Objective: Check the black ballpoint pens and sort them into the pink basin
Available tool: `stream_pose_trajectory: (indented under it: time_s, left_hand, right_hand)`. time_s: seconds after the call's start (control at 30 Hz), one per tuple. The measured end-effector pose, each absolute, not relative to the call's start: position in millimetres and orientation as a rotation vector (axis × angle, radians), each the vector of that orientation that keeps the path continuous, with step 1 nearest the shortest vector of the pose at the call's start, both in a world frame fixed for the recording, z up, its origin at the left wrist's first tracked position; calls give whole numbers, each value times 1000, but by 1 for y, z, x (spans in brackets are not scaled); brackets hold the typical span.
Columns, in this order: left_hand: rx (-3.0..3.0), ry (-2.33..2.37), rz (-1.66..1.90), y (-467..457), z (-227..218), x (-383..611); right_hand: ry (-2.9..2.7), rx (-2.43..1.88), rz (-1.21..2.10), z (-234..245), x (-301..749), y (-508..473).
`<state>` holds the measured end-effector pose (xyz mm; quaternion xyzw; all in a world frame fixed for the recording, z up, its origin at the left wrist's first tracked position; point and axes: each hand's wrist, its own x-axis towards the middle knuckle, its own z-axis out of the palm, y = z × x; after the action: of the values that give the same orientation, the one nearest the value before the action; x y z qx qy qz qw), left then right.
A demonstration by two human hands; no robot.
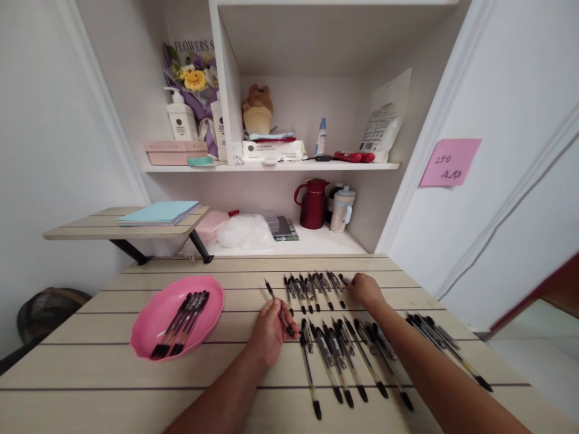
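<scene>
Several black pens lie in rows on the wooden table (113, 374): a far row (312, 288), a near row (348, 358) and a small group at the right (446, 346). My left hand (271, 328) rests on the table with its fingers pinched on one pen (284, 318) at the left end of the rows. At the far row's right end, my right hand (365, 289) has its fingers curled down on a pen (344, 279). A pink dish (154, 313) at the left holds several more black pens (183, 322).
A small raised shelf (90, 229) with a light blue folder (158, 212) stands at the back left. Behind the table a white cabinet holds a dark red jug (313, 204), a white cup (342, 209), bottles and packets. A pink note (449, 161) is stuck on the right wall.
</scene>
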<state>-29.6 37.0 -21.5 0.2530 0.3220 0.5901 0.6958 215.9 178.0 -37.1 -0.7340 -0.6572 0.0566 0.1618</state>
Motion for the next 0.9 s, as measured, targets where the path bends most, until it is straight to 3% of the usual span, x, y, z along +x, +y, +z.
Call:
stream_pose_trajectory:
  time_s: [0.33,0.53,0.9]
  left_hand:
    - [874,834,1235,34,-22,-28]
    - [1279,943,1077,22,-22,-17]
    - [1594,1003,990,14,-24,-12]
  right_hand:
    - [-1749,-1926,378,-12,239,142]
    - [-1122,-1235,1010,1,200,82]
    - [-1073,-1038,1039,16,149,42]
